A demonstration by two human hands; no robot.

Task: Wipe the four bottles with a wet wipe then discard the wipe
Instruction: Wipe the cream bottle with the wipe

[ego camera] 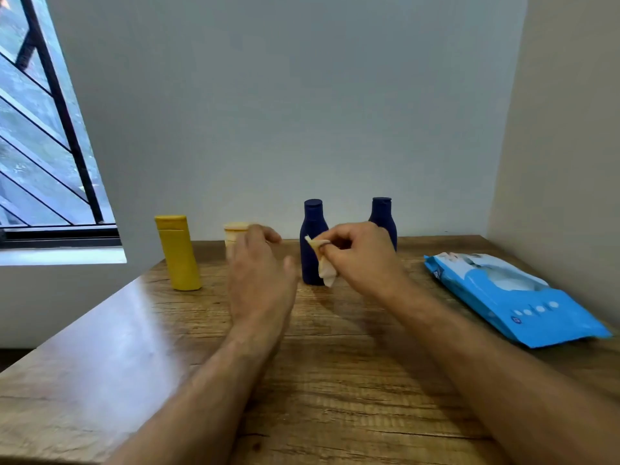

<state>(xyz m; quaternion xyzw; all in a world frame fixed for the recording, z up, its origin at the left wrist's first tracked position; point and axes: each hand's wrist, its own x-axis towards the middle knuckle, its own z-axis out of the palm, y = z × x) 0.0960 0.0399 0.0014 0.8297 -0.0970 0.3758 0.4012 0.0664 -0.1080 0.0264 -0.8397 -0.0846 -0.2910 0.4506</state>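
on the wooden table (335, 380), right hand (362, 256) pinches a wet wipe (326, 270); left hand (261, 273) spread, blurred.

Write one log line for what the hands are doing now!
right hand: pinches wet wipe | left hand: open, by cream bottle | four bottles upright

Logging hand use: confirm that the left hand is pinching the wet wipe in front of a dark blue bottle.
Wrong hand. The head view shows the right hand pinching the wet wipe in front of a dark blue bottle; the left hand holds nothing.
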